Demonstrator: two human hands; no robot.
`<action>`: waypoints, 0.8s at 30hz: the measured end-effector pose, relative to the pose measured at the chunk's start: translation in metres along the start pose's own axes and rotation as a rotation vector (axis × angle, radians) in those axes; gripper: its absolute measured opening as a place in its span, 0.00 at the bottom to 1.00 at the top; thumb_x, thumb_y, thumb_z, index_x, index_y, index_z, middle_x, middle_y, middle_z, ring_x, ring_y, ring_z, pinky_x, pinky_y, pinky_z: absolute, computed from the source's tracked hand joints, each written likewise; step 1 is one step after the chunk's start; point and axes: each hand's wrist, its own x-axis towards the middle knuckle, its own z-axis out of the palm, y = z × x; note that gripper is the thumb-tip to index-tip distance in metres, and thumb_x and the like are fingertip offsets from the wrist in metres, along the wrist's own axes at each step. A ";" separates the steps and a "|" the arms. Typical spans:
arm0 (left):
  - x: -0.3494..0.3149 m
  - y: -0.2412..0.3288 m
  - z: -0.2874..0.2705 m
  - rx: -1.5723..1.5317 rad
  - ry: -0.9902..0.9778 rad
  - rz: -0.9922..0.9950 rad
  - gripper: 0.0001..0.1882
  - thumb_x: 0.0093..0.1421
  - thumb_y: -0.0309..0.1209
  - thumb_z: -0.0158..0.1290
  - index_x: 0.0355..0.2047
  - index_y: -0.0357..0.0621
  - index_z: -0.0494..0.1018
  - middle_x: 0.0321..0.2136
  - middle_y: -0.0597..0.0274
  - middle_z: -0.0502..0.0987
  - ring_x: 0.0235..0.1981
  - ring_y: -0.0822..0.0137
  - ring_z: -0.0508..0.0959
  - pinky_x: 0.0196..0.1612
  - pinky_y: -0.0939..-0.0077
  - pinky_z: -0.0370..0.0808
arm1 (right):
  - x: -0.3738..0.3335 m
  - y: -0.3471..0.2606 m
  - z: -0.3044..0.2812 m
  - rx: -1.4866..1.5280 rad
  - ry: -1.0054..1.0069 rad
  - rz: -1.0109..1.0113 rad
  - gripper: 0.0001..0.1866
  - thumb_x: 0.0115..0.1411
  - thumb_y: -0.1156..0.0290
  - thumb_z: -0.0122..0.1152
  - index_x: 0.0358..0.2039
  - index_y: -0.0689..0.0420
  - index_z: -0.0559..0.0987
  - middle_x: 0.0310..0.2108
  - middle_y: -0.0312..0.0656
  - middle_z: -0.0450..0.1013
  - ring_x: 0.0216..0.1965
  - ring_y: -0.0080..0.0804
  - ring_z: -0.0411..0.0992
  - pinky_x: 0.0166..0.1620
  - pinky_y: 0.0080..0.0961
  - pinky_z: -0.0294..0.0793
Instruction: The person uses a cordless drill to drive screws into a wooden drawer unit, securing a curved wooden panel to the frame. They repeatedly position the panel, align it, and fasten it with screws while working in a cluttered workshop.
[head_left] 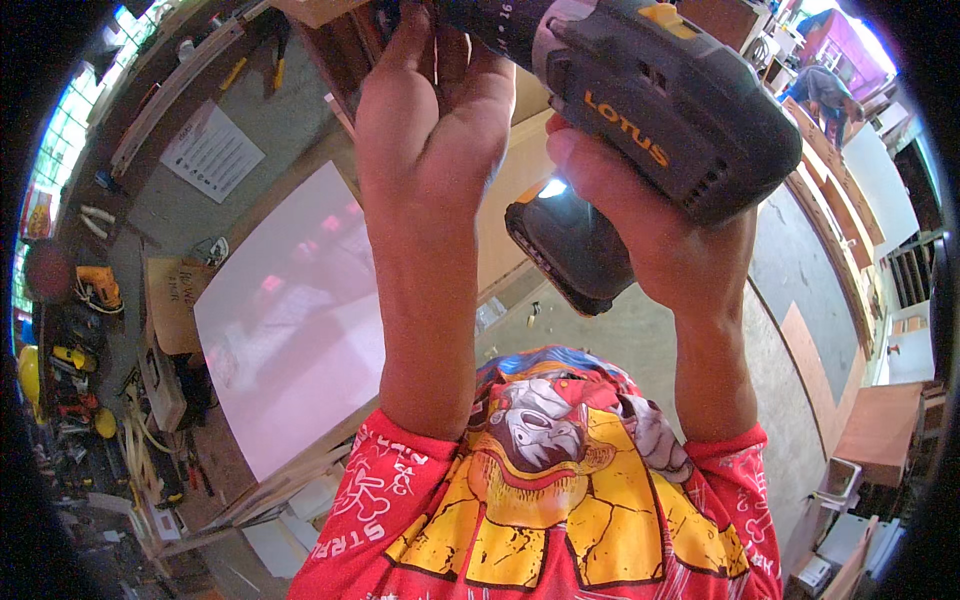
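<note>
The drill (690,120) looks matt plastic, the panel (290,340) smooth and glossy, the shirt (610,490) cloth.

Glare upper left, curved edges.

The grey surface (300,125) carries a printed white sheet (212,150) and yellow tools (234,73).

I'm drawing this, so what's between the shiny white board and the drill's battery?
In the head view, the person's left forearm crosses between the white board and the battery; some tan board shows too.
</note>
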 end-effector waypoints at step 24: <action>0.015 0.090 -0.013 0.126 -0.093 -0.194 0.14 0.76 0.31 0.45 0.56 0.45 0.75 0.54 0.59 0.80 0.57 0.56 0.78 0.66 0.57 0.72 | -0.007 -0.046 0.009 0.081 -0.155 -0.123 0.27 0.57 0.73 0.76 0.56 0.59 0.80 0.54 0.40 0.80 0.49 0.28 0.79 0.51 0.27 0.80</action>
